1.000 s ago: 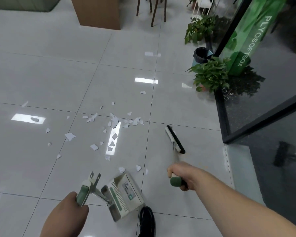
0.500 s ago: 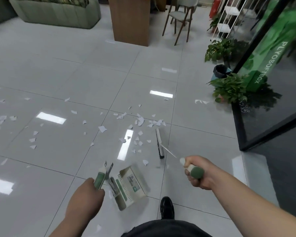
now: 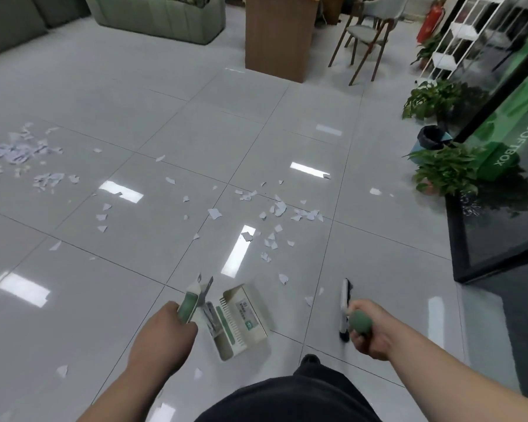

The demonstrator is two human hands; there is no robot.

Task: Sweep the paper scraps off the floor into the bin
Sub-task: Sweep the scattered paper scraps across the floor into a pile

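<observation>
Many scraps (image 3: pixel 278 208) ahead | left hand (image 3: pixel 162 336): dustpan (image 3: pixel 244 318) | right hand (image 3: pixel 371 333): broom (image 3: pixel 345 295) | glass wall (image 3: pixel 506 233) rightward

Broom handle (image 3: pixel 360 322): at 4 o'clock; shaft hidden behind the right hand (image 3: pixel 368 332), only the green end shows.
Dustpan handle (image 3: pixel 188 306): lower grip covered by the left hand (image 3: pixel 162 336).
Dustpan label (image 3: pixel 246 312): print too small to read.
Paper scraps (image 3: pixel 13 150): at 9 o'clock, blurred together; pile cut off by the left edge.
Bin (image 3: pixel 432 142): at 2 o'clock, base hidden behind a plant (image 3: pixel 448 170).
Sofa (image 3: pixel 156 13): at 11 o'clock, cut off by the top edge.
</observation>
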